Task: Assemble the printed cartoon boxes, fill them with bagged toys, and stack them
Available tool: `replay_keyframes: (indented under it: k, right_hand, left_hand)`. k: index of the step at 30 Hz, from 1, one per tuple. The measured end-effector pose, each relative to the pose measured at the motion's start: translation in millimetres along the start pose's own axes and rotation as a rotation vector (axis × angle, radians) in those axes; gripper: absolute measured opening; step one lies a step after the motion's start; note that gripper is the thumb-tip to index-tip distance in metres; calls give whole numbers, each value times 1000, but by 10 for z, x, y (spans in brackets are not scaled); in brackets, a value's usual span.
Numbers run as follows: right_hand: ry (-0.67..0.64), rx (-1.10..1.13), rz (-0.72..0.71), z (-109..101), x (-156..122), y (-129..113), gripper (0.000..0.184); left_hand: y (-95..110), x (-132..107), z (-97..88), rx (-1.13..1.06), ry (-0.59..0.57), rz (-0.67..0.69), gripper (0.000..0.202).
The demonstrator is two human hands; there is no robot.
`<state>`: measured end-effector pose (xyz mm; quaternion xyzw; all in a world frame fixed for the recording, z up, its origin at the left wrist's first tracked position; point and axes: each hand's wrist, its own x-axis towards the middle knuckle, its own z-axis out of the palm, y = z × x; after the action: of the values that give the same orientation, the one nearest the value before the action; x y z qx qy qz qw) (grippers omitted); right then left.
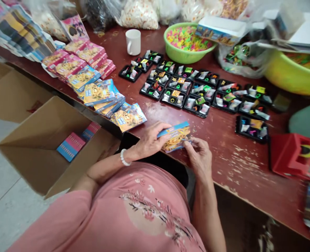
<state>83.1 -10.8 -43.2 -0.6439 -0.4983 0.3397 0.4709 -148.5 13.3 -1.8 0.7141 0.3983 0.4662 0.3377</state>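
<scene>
A small blue and yellow printed box (175,135) is held just above the near edge of the worn red table (231,154). My left hand (150,139) wraps over the box's left end, fingers closed on it. My right hand (200,154) pinches its right end, fingers pressed together there. A white bead bracelet sits on my left wrist. Beyond the box lie several black trays (197,91) filled with small colourful pieces and little clear packets.
Flat blue and pink printed boxes (102,92) are fanned out at the left. An open cardboard carton (52,147) stands on the floor with a few boxes inside. A white mug (133,41), a green bowl (182,52), a yellow basin (288,75) and a red plastic object (291,155) also stand about.
</scene>
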Motion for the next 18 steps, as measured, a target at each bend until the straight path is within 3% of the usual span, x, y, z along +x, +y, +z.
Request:
replay_keyframes:
  k: [3,5,7,10,12,14,18]
  right_hand:
    - [-265,257,92,198,42,-217,50]
    - [-386,382,81,465,119,-419,52]
    - [-417,407,5,801,261,-593,55]
    - [-492,343,-146,1284,544,-744,57]
    - [-513,223,-278,1510,710,-778,50]
    - [-470,107,-391,1632,817,-775,42]
    - [-408,80,-422,1588,838,-682,36]
  left_hand:
    - [3,-166,-223,-126,236,-145,29]
    - [-18,-277,-416,-54,344,-151,41]
    - [-54,-387,-605,197,416,-127,52]
    - [-117,-544,-773,742,497,-94,63]
    - [-159,-615,-773,1006,477,-52,67]
    - [-197,-622,-711,1139,361,-13,63]
    - [-230,-433,-610,1209,154,-77,47]
